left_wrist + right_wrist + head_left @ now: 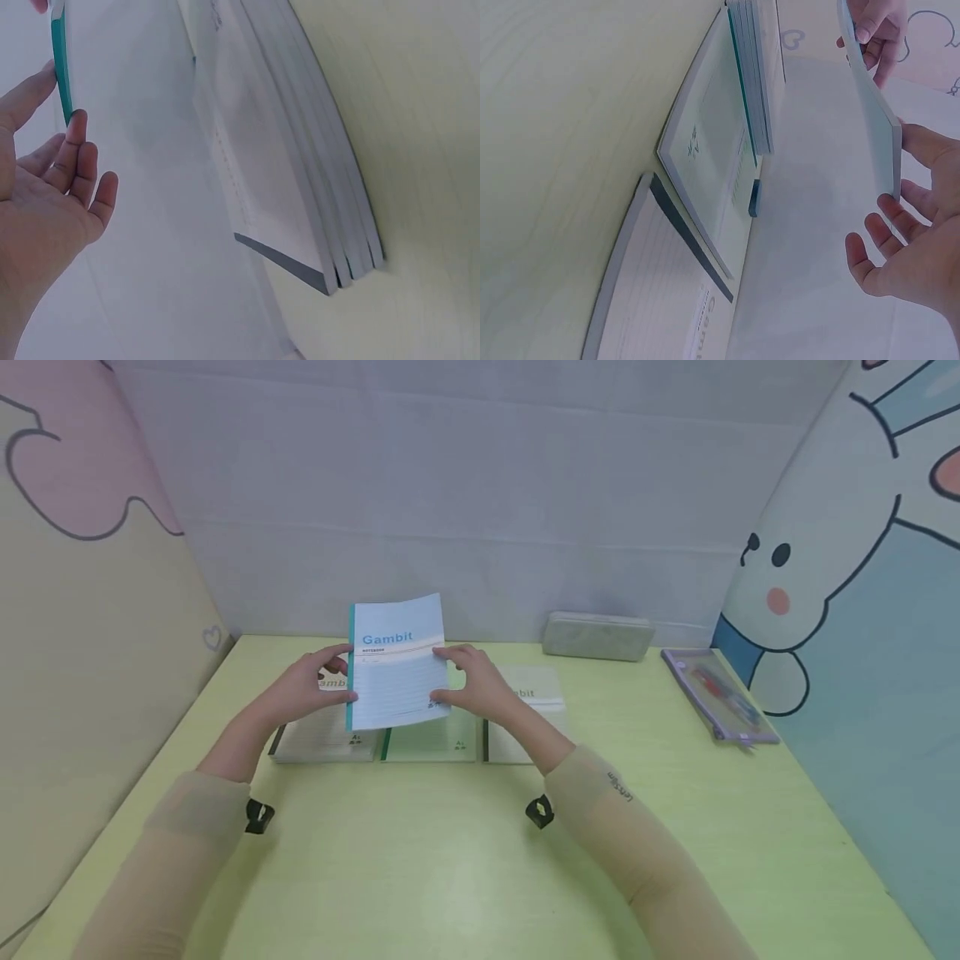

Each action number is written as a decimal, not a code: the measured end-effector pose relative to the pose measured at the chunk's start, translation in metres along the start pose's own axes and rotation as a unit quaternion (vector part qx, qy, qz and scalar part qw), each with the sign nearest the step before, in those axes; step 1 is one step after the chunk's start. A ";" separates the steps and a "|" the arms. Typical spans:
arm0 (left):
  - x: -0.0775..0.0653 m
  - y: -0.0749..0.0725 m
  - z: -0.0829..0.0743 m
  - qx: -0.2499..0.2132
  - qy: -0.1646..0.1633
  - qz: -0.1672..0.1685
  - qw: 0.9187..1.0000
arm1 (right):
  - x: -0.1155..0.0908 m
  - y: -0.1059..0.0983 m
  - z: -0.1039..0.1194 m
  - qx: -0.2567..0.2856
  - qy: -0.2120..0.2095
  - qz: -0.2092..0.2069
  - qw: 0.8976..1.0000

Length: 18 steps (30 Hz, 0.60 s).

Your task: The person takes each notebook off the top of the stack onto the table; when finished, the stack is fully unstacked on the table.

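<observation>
A blue-and-white notebook (pixel 397 672) with a teal spine is held up above the table, its "Gambit" cover facing me. My left hand (pixel 311 683) pinches its spine side between thumb and fingers, while my right hand (pixel 476 681) pinches the opposite edge. In the left wrist view, the teal spine (pixel 62 67) sits between the fingertips. Below and behind it lies a stack of several notebooks (pixel 322 743), the top one dark-spined. Beside that is a green notebook (pixel 431 745), partly covered by the held one. A pale dark-spined notebook (pixel 540 710) lies at the right of the row, partly behind my right arm.
Against the back wall stands a grey pencil case (pixel 597 637). A clear zip pouch with purple trim (pixel 693 693) and pens inside lies at the right. The yellow-green table (pixel 390 860) meets cartoon-printed walls on both sides.
</observation>
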<state>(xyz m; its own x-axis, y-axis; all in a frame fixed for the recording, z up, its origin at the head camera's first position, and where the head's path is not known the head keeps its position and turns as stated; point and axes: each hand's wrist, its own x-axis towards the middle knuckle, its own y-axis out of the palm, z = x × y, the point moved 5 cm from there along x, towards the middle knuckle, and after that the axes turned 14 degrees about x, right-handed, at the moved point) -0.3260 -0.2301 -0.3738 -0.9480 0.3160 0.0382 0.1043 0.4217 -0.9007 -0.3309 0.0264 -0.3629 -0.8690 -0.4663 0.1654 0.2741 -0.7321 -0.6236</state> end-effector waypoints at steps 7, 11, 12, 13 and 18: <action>0.019 -0.001 -0.034 -0.022 0.018 -0.011 1.000 | -0.012 -0.034 -0.011 0.002 0.017 0.000 1.000; 0.028 -0.002 -0.055 -0.036 0.028 -0.020 0.999 | -0.019 -0.055 -0.019 0.006 0.025 -0.003 1.000; 0.030 -0.002 -0.060 -0.039 0.034 -0.021 0.998 | -0.021 -0.060 -0.021 0.010 0.031 -0.003 0.999; 0.033 -0.002 -0.065 -0.042 0.039 -0.022 0.998 | -0.022 -0.065 -0.023 0.014 0.034 -0.003 0.999; 0.045 0.004 -0.086 -0.052 0.071 -0.028 0.996 | -0.035 -0.090 -0.033 0.035 0.054 0.011 0.998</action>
<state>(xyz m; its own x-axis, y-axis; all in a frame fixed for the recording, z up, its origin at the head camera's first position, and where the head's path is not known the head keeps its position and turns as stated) -0.3427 -0.1412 -0.3385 -0.9018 0.4034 0.1550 0.0897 0.5256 -0.8460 -0.3381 0.1247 -0.3378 -0.9008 -0.4289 0.0674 0.3180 -0.7575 -0.5702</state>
